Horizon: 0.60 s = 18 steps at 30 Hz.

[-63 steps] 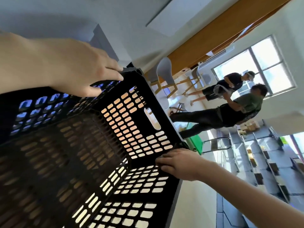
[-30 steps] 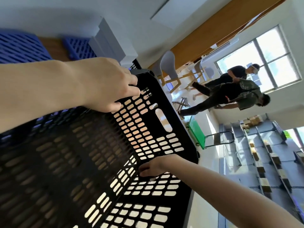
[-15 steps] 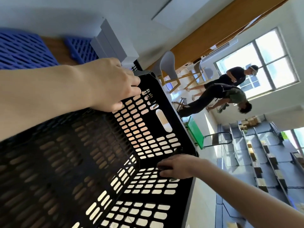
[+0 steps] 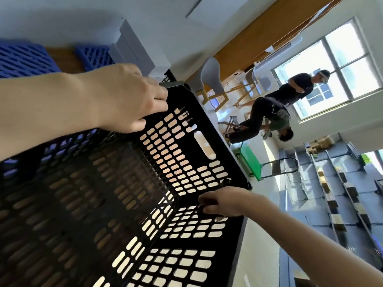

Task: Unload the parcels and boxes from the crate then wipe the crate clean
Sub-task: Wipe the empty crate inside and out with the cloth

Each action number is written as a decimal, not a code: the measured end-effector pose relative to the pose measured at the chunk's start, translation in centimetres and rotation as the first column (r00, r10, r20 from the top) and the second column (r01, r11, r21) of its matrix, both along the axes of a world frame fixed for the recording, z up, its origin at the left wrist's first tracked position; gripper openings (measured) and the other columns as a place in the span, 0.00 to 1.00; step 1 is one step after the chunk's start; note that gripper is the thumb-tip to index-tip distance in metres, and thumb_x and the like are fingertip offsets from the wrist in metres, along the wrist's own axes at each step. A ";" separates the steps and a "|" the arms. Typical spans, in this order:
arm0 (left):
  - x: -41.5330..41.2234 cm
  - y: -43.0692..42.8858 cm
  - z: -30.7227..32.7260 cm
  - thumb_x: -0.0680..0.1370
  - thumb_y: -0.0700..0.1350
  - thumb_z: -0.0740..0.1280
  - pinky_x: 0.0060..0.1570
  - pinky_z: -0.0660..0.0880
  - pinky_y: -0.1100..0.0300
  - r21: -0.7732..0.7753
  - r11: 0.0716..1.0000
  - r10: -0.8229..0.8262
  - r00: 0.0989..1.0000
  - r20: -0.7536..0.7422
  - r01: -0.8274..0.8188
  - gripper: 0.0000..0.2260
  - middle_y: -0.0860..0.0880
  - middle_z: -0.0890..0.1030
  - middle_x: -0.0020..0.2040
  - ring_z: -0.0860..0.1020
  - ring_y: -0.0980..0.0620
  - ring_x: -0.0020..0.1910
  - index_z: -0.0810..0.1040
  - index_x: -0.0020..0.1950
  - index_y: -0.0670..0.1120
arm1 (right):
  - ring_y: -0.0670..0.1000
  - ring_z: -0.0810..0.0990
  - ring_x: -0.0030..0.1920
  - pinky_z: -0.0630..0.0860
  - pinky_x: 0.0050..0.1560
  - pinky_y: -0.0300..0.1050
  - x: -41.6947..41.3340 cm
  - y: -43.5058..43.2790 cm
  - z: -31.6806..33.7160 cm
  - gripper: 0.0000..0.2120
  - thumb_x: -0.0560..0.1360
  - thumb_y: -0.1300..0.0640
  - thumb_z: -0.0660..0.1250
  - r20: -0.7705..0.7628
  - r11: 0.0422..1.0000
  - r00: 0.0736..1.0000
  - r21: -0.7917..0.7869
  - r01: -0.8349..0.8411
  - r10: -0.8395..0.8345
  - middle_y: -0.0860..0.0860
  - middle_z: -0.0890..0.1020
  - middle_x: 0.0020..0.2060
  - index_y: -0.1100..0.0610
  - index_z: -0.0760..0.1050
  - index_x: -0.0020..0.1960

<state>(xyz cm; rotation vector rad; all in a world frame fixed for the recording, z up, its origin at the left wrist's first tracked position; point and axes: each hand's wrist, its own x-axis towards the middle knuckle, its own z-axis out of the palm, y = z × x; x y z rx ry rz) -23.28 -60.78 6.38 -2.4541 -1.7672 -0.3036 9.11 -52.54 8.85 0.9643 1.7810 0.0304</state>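
- Right hand [image 4: 226,201]: my forearm enters from the lower right. The hand lies on the slotted side wall of the crate [image 4: 103,183], close to the inner corner where that wall meets the end wall.
- Right fingers [image 4: 209,209]: curled and held close together, tips against the wall. There is a dark patch under them. I cannot tell whether they pinch something or only press on the black plastic.
- Left hand [image 4: 124,96]: my forearm enters from the left edge. The hand grips the upper rim of the crate at its far corner.
- Left fingers [image 4: 157,100]: pressed together and hooked over the rim, with the thumb against the inner face of the wall.
- Crate: black plastic with slotted walls and base. It is tipped so that its open side faces me and fills the lower left of the view between both hands. Light shows through the slots of the end wall, which has a handle slot [image 4: 204,147].
- Behind the crate: blue lattice panels [image 4: 24,59] on a wooden surface, with a grey stepped block [image 4: 134,52] just beside them.
- Middle distance: a white chair [image 4: 209,77] with wooden legs and a green platform trolley [image 4: 250,160].
- Far: a person bending over [image 4: 267,119], a standing person [image 4: 298,88], a bright window [image 4: 339,65] and grey shelving [image 4: 331,183] holding small boxes.
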 end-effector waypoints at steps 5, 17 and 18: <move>0.2 -0.9 0.0 0.74 0.54 0.66 0.59 0.72 0.52 0.180 0.982 -0.056 0.998 -0.004 0.056 0.22 0.54 0.75 0.68 0.76 0.53 0.63 0.76 0.68 0.54 | 0.53 0.74 0.63 0.70 0.64 0.51 1.8 -1.5 5.2 0.23 0.78 0.40 0.58 -0.158 0.996 0.986 0.088 -0.033 0.047 0.49 0.77 0.63 0.41 0.64 0.72; 0.7 -1.0 0.1 0.66 0.43 0.78 0.48 0.80 0.45 0.191 0.982 -0.037 0.992 0.118 0.014 0.23 0.44 0.81 0.60 0.82 0.43 0.54 0.82 0.60 0.42 | 0.37 0.70 0.58 0.66 0.62 0.36 5.4 -6.2 6.3 0.22 0.77 0.49 0.67 -0.677 0.998 0.735 -0.059 0.007 -0.044 0.33 0.74 0.57 0.38 0.67 0.69; 0.7 -0.9 0.1 0.67 0.44 0.77 0.49 0.80 0.45 0.182 0.983 -0.033 0.992 0.122 0.010 0.23 0.44 0.81 0.61 0.82 0.43 0.54 0.81 0.61 0.42 | 0.36 0.70 0.59 0.66 0.61 0.34 5.3 -6.5 5.9 0.22 0.77 0.50 0.67 -0.720 0.998 0.693 -0.061 -0.012 -0.035 0.32 0.74 0.57 0.38 0.68 0.69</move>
